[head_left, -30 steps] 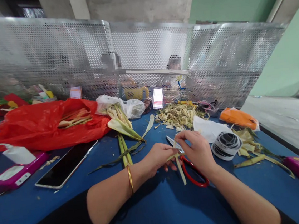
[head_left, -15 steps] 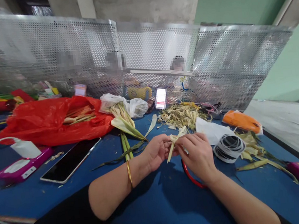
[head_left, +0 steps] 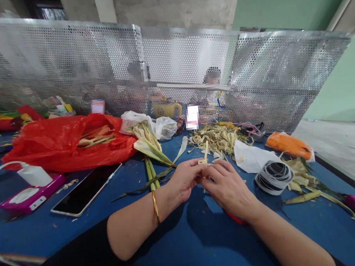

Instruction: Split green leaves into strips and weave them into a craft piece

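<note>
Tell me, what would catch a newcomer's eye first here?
Probably the big red plastic bag on the left of the blue table. Next come the left hand and right hand, meeting at a pale strip near the middle, with a heap of yellowish scraps just beyond.

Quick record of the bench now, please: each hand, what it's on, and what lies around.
Left hand: fingertips at a pale strip
Right hand: fingers meeting the left's; exact grip hidden
Under right wrist: red handle, mostly covered
Beyond hands: heap of dry strips
Right side: white paper, coil of white cord, orange packet
Left side: green stalks, phone, red bag
Surface: blue tabletop
</note>
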`<state>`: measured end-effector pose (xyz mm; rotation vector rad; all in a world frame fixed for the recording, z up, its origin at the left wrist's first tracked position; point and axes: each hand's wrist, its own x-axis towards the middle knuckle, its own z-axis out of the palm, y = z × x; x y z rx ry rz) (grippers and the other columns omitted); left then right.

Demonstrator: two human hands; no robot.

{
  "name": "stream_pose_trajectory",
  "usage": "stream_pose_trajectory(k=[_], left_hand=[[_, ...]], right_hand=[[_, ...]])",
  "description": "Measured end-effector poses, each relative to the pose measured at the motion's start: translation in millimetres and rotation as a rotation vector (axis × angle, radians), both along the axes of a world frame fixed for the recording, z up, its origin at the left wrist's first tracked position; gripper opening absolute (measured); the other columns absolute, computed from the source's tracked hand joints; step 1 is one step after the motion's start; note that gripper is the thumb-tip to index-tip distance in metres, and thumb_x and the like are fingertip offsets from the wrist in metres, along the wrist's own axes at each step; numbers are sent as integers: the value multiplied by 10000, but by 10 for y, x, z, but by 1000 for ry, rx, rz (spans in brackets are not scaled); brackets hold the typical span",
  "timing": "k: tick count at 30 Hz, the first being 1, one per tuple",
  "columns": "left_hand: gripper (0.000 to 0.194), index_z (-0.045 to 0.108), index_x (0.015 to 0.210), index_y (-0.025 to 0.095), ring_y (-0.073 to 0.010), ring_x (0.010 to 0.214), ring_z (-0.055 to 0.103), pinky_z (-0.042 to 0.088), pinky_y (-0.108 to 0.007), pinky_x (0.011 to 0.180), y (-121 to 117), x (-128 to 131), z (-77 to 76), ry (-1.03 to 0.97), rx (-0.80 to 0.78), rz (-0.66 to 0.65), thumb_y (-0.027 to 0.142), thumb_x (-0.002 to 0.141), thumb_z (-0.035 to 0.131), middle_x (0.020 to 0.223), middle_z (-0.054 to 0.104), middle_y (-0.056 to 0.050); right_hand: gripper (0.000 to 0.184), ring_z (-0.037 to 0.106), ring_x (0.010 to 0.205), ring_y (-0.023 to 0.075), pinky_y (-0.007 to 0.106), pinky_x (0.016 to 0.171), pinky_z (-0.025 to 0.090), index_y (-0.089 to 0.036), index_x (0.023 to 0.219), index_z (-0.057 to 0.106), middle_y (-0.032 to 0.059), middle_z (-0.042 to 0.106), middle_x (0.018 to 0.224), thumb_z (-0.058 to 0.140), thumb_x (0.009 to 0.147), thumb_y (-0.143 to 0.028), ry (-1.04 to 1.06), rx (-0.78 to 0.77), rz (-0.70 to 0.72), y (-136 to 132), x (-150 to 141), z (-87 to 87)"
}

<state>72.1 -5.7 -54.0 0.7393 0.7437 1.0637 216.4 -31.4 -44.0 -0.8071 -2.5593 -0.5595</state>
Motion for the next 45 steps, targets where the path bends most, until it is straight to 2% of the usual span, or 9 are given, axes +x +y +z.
stream_pose_trajectory(k=[9,14,21,24,27,31,35,41,45], left_hand=[[431,702,929,125,-128,653,628,501,-270,676,-41,-4,-10,125,40,-16,263,548,848,780,699,-60],[403,716,927,131,-133,684,638,492,-249,666,-39,-4,-22,156,47,-51,260,565,836,805,704,-69],[345,695,889,129,-89,579,584,457,-205,575,-12,11,-29,201,39,51,150,559,795,720,667,-22],[246,663,812,133,-76,548,567,406,-173,511,49,-32,-3,170,-57,130,94,586,749,676,651,-12],[141,628,726,140,-70,550,562,400,-162,509,100,-74,10,130,-131,144,78,625,704,647,637,-3],[123,600,670,136,-62,530,537,383,-160,503,96,-73,-13,107,-103,68,83,618,698,605,608,5],[195,635,777,134,-88,548,568,354,-175,486,40,-43,-34,221,-33,51,122,603,722,634,638,-15],[229,728,839,126,-74,532,512,314,-187,474,-21,-27,-23,349,247,2,201,623,720,658,654,-17],[259,734,826,121,-74,548,498,393,-210,547,-21,-18,1,328,294,-16,193,578,750,708,683,-20]], right_hand=[[123,600,755,175,294,680,460,-206,756,604,35,650,793,550,862,-236,850,-410,-212,102,54,-107],[201,540,510,147,248,484,400,-210,686,552,-22,585,551,533,847,-329,953,-727,-339,192,71,-187],[130,572,431,151,260,420,452,-227,809,508,-38,610,581,534,829,-353,1153,-1002,-312,236,38,-255],[139,620,480,158,283,509,497,-224,997,481,-28,649,670,473,860,-250,1123,-916,-237,210,70,-175],[248,662,677,166,291,651,488,-226,1092,513,10,682,814,419,881,-135,747,-642,-141,167,123,-66],[214,618,847,190,310,752,430,-214,1030,619,58,687,946,474,901,-124,322,-283,-61,154,166,-3],[195,601,792,174,312,756,401,-210,919,645,43,672,846,454,943,-177,311,-146,-45,157,169,-6],[153,585,946,209,343,871,382,-198,838,592,74,663,980,464,922,-195,447,-170,-170,138,143,18],[164,553,645,174,275,619,364,-217,742,501,6,605,671,464,899,-249,480,-465,-386,164,152,-9]])
